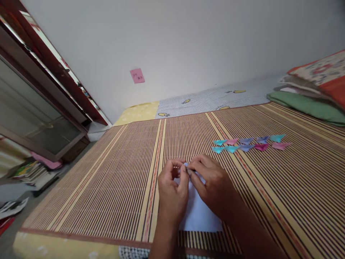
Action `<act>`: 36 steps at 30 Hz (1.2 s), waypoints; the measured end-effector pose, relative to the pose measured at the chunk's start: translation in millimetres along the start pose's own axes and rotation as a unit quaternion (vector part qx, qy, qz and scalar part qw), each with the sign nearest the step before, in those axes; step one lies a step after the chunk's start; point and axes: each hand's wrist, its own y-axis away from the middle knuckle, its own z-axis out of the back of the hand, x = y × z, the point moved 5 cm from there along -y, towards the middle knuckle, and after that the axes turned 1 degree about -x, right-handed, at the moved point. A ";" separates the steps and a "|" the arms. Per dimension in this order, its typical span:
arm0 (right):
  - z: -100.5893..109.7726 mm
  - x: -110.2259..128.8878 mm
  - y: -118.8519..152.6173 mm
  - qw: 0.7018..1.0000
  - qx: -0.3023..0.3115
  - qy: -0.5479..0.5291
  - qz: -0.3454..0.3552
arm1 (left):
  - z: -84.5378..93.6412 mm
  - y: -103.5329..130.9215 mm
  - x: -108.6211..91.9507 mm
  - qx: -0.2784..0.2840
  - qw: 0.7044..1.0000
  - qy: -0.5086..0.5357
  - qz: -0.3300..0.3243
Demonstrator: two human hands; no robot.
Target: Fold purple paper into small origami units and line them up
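Observation:
My left hand and my right hand meet above the mat, thumbs and forefingers pinched close together. Between the fingertips a small bit of pale lilac paper shows; the fingers cover most of it, so its shape is hidden. Beneath both hands a whitish sheet lies flat on the striped bamboo mat. Beyond my right hand, small folded paper figures with pointed ends stand in two rows, among them a magenta one, a turquoise one and a pink one.
A pink note is stuck on the white wall behind the bed. Folded bedding is piled at the far right. At left stand a glass-paned door and a stack of books, below the bed's edge.

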 end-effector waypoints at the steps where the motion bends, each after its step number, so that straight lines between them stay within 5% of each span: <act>1: -0.1 -0.6 -0.1 1.000 -0.002 0.002 -0.001 | -0.1 0.1 0.2 -0.002 1.000 -0.016 -0.006; 16: 1.5 -5.1 0.0 0.999 -0.044 0.020 -0.006 | -3.0 0.7 2.2 -0.021 0.999 -0.046 -0.010; 24: 1.0 -5.0 0.1 0.998 -0.059 0.012 0.001 | -3.5 0.2 14.0 -0.031 0.990 0.090 0.104; 36: 2.6 -6.3 -0.6 0.999 -0.036 -0.027 -0.003 | -3.5 -3.1 17.8 -0.003 0.980 0.129 0.153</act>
